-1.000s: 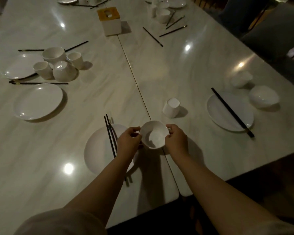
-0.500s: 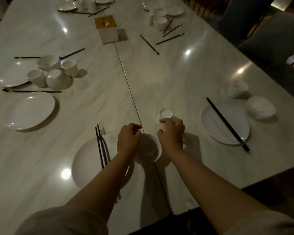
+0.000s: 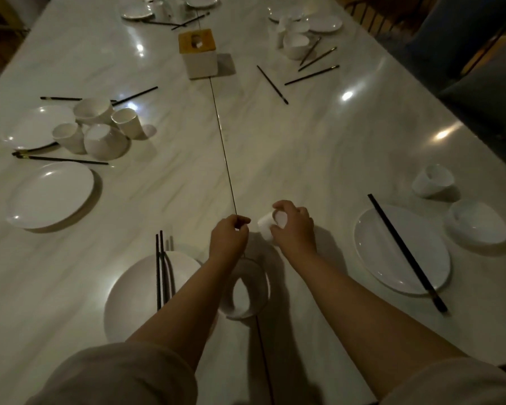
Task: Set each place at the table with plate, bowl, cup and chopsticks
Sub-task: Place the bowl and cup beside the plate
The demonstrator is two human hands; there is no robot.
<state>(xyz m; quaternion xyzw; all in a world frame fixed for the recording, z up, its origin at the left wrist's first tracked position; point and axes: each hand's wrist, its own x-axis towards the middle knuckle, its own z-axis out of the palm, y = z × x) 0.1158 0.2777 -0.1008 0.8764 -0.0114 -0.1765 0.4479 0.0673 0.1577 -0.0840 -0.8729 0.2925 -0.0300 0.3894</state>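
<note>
Now the right hand (image 3: 294, 226) has closed around the small white cup (image 3: 270, 225) at the centre of the frame, fingers curled over its rim, and the cup is tilted on its side; half a second ago that hand was only reaching it. The left hand (image 3: 230, 239) is beside it, fingers curled in, thumb and forefinger together; whether it pinches anything I cannot tell. It has let go of the bowl (image 3: 246, 290), which now sits lower in the frame on the table seam, between the forearms. Just left of the bowl lies the plate (image 3: 135, 290) with the chopsticks (image 3: 160, 267) across its upper rim. At right, a second plate (image 3: 392, 252) carries one chopstick.
</note>
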